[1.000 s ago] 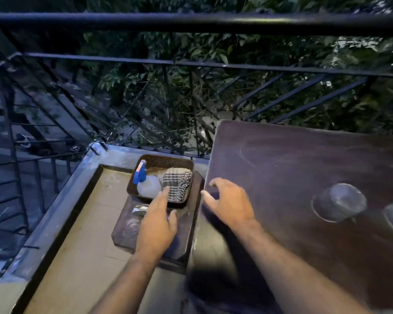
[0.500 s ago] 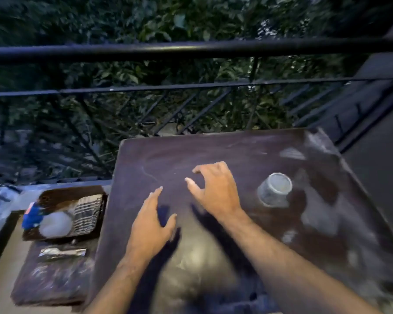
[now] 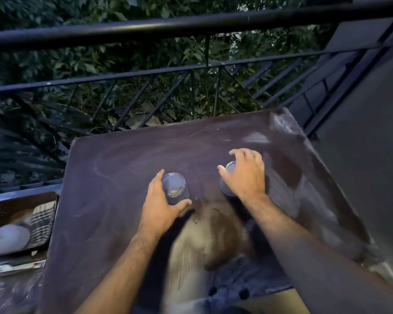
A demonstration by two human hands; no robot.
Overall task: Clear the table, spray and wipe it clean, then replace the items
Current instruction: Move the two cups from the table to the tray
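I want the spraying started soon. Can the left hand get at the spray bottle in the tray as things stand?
Probably not right away: the left hand grips a glass on the table. The spray bottle lies in the tray beyond the table's left edge, nothing covering it.

Dim dusk light, motion-blurred, wide-angle bowing

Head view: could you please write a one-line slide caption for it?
On a dusty balcony table, left hand and right hand each grasp a glass.
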